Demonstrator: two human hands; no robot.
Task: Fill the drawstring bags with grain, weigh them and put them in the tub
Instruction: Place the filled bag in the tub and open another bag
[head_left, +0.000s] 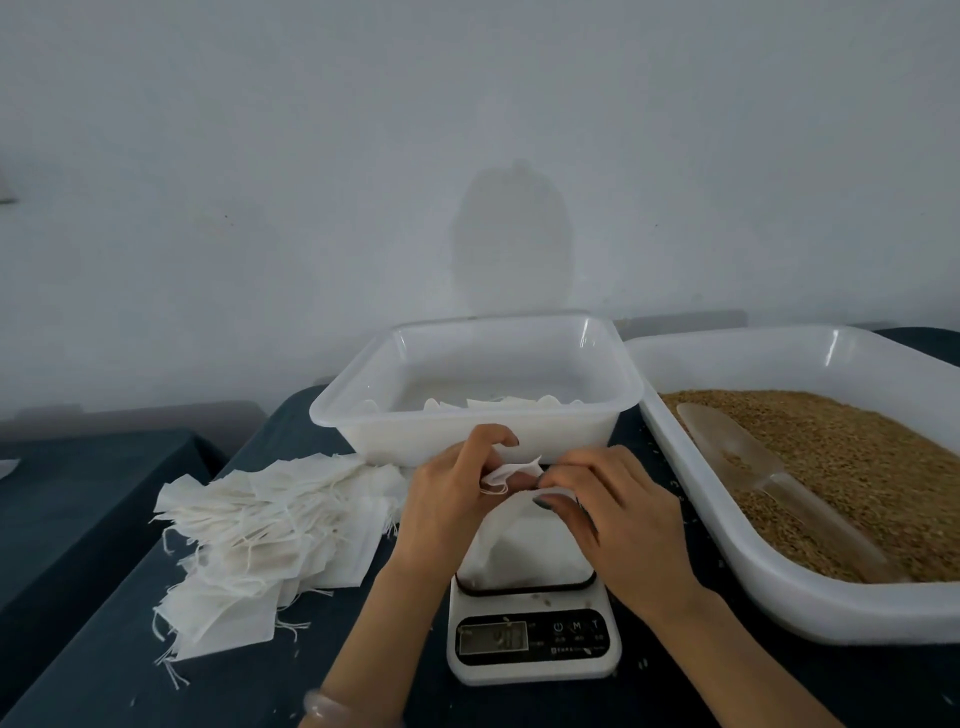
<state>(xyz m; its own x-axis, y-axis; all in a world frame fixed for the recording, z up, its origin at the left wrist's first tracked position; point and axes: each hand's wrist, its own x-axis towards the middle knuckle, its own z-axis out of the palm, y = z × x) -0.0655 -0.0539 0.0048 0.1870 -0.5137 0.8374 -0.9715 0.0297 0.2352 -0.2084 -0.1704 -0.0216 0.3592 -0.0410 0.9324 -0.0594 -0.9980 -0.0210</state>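
A filled white drawstring bag (524, 556) stands on the small white scale (535, 649) in front of me. My left hand (452, 499) and my right hand (618, 519) both pinch the bag's top edge, holding its mouth. Behind the hands stands the white plastic tub (363, 410), with a few white bags (498, 402) lying in it. On the right, a large white tray (779, 597) holds brown grain (857, 467), and a clear scoop (753, 457) rests on the grain.
A loose pile of empty white drawstring bags (260, 535) lies on the dark tablecloth (104, 665) to the left of the scale. Stray grains dot the cloth near the tray. A second dark table (78, 493) stands at far left. A pale wall is behind.
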